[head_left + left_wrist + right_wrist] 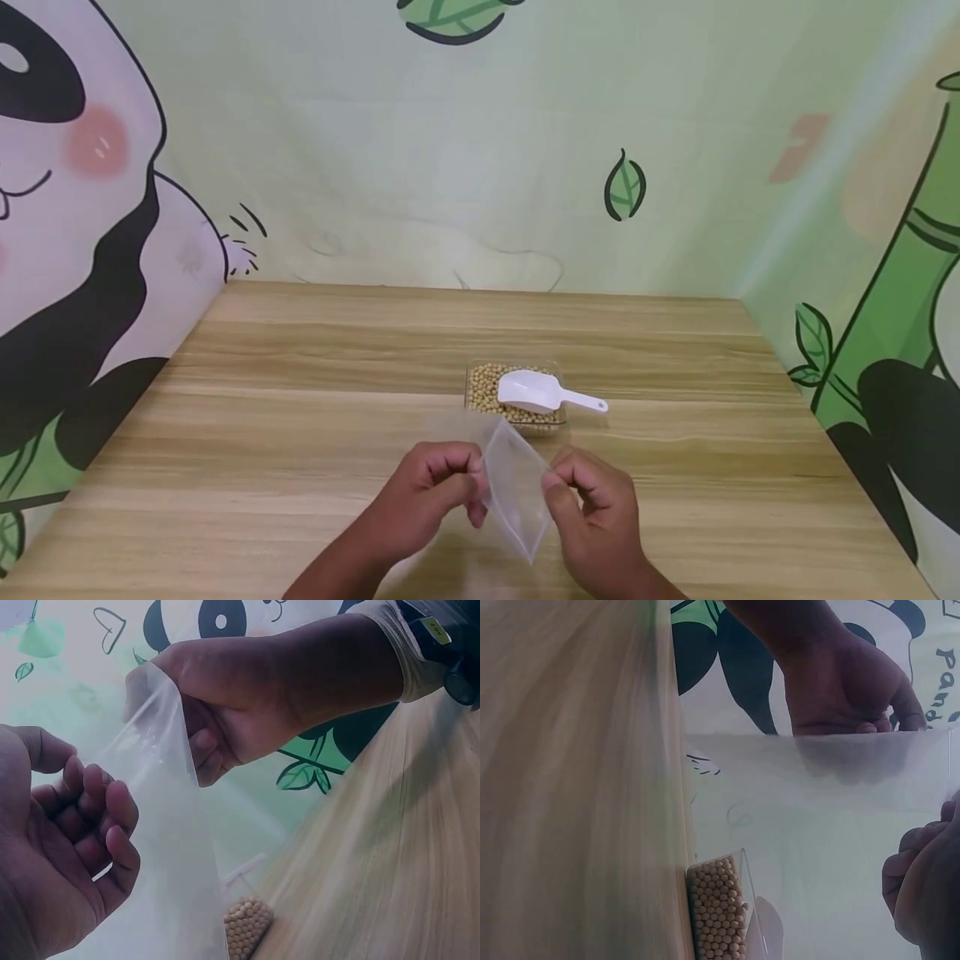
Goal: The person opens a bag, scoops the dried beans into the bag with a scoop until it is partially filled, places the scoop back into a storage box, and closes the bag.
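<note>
A translucent plastic bag [516, 492] hangs between the two hands, its mouth spread into a diamond. My left hand [429, 498] pinches one side of the mouth between thumb and fingers. On the other side, my right hand [600, 512] pinches the opposite edge. Just beyond the bag stands a clear rectangular container [536, 428] of round beige beans [483, 385]. A white scoop [531, 390] lies across the beans, its handle sticking out past the right rim. In the right wrist view the bag [742, 769] partly veils the left hand's fingers.
The wood-grain tabletop [300, 367] runs back to a pale green wall [360, 167] with leaf drawings. A printed panda [82, 250] covers the left side wall, and green bamboo [877, 317] is drawn on the right one.
</note>
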A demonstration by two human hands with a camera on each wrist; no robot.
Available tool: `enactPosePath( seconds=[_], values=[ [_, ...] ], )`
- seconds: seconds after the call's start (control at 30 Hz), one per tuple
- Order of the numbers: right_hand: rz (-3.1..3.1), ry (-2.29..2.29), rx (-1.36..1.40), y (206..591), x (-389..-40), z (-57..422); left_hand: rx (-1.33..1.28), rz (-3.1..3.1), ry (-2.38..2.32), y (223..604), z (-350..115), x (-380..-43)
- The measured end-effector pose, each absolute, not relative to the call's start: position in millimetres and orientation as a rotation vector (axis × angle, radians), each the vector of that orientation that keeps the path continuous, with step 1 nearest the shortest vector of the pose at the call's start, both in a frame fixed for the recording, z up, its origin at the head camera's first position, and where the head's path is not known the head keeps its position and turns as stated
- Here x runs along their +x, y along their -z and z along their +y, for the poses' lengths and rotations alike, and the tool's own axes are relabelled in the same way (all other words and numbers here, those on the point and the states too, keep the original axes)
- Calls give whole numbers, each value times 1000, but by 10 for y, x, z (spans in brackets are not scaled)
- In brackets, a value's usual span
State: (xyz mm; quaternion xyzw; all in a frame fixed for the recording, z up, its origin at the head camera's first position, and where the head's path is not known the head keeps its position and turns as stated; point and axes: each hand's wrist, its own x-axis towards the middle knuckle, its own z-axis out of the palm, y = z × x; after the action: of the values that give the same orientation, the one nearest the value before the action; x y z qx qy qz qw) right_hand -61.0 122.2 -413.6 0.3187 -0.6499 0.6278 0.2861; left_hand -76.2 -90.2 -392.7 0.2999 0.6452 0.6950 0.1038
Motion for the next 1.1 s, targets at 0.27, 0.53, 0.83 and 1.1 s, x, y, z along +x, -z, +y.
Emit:
enactPosePath(
  seconds=[0.27,0.53,0.83,1.1],
  values=[
    [-1700,-1603,916,4187,-643,1210,978,1962,-2029,3940,-895,-743],
    [-1680,-1581,962,4191,-613,1193,1038,1963,-2057,3934,-901,-738],
    [-1673,-1571,951,4180,-613,1202,1355,2375,-2125,3980,-929,-821],
    [-1638,-1649,979,4188,-671,1243,1503,3211,-1162,4092,-1001,-905]
  ],
)
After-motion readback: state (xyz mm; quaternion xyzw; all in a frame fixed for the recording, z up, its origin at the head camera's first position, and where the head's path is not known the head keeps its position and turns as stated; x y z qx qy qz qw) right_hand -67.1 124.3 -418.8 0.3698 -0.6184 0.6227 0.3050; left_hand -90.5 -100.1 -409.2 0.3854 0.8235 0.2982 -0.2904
